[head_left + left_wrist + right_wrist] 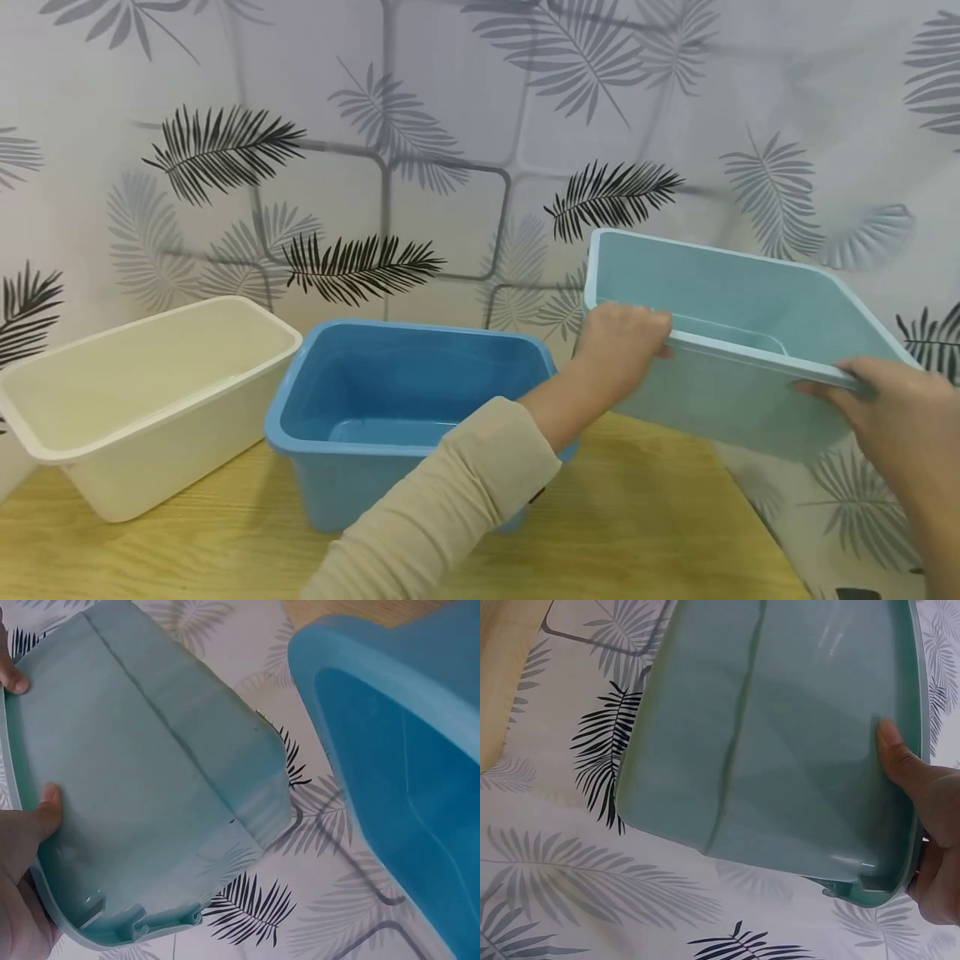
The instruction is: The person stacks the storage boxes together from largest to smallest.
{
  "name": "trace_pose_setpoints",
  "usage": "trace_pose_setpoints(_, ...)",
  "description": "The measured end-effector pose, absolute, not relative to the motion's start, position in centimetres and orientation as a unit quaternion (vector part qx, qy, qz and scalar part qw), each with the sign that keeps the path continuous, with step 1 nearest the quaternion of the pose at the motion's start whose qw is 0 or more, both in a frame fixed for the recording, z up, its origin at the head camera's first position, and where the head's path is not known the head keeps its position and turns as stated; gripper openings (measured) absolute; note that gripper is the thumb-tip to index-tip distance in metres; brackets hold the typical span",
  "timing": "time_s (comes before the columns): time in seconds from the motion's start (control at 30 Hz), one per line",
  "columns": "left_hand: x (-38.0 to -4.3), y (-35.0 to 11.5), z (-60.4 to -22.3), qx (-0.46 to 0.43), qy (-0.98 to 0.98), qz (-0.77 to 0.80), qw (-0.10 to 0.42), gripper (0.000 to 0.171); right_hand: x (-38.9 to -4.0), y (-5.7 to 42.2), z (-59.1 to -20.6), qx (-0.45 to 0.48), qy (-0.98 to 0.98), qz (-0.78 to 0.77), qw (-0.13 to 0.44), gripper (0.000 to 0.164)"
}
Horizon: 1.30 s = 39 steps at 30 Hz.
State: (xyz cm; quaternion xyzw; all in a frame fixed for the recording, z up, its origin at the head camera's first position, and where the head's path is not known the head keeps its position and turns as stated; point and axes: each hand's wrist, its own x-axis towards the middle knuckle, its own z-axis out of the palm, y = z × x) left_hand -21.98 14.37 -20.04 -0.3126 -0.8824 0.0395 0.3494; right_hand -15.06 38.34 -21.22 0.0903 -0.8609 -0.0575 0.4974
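Observation:
A pale blue-green plastic bin (735, 400) hangs tilted over the right end of the table, held by both hands. My left hand (622, 342) grips its near rim close to the left corner, with the thumb on the outer wall in the left wrist view. Near the right corner, my right hand (892, 400) grips the same rim, its thumb (900, 754) pressed along the outside. A darker blue bin (420, 450) stands upright on the table under my left forearm. Further left stands a cream bin (187, 425), set at an angle.
The yellow wood-grain table (630, 517) ends at a slanting right edge below the held bin. Behind it hangs a pale cloth (450, 225) printed with grey and black leaves, which also shows past the table's right edge.

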Motion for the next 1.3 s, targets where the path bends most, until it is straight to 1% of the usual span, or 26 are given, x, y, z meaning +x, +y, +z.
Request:
trace_pose_setpoints(0.1,-21.9,13.9,-19.6,-0.309,-0.886,0.037,0.344,0.027,-15.1,37.9,-20.9,0.093,-0.867,-0.04,0.488,0.086)
trace_pose_setpoints(0.23,-21.8,13.1,-19.2,-0.304,-0.89,0.033,0.338,0.028,-15.3,37.3,-20.6,0.107,-0.865,-0.028,0.49,0.085)
trace_pose_setpoints(0.3,-21.8,12.7,-19.2,-0.306,-0.888,0.029,0.343,0.027,-15.5,37.0,-20.5,0.116,-0.861,-0.024,0.494,0.085)
trace_pose_setpoints(0.4,-22.0,11.8,-19.4,-0.307,-0.878,0.024,0.366,0.027,-15.8,36.5,-20.4,0.129,-0.857,-0.012,0.498,0.083)
trace_pose_setpoints(0.53,-22.1,10.6,-19.6,-0.307,-0.868,0.019,0.391,0.028,-16.1,35.6,-20.3,0.145,-0.855,0.01,0.498,0.078)
trace_pose_setpoints(0.67,-21.9,9.5,-19.4,-0.303,-0.869,0.011,0.391,0.028,-16.2,34.6,-20.4,0.145,-0.865,0.036,0.479,0.066)
trace_pose_setpoints(0.77,-21.7,8.6,-19.4,-0.306,-0.869,-0.005,0.389,0.027,-16.3,33.9,-20.4,0.142,-0.871,0.047,0.467,0.063)
trace_pose_setpoints(0.9,-21.8,7.4,-19.5,-0.311,-0.862,-0.026,0.399,0.027,-16.5,33.1,-20.2,0.153,-0.869,0.043,0.469,0.07)
trace_pose_setpoints(0.97,-21.8,6.9,-19.6,-0.312,-0.86,-0.031,0.403,0.027,-16.5,32.7,-20.2,0.159,-0.868,0.043,0.468,0.07)
trace_pose_setpoints(1.3,-21.6,4.7,-19.8,-0.316,-0.861,-0.045,0.396,0.028,-17.1,31.4,-20.1,0.203,-0.853,0.049,0.478,0.067)
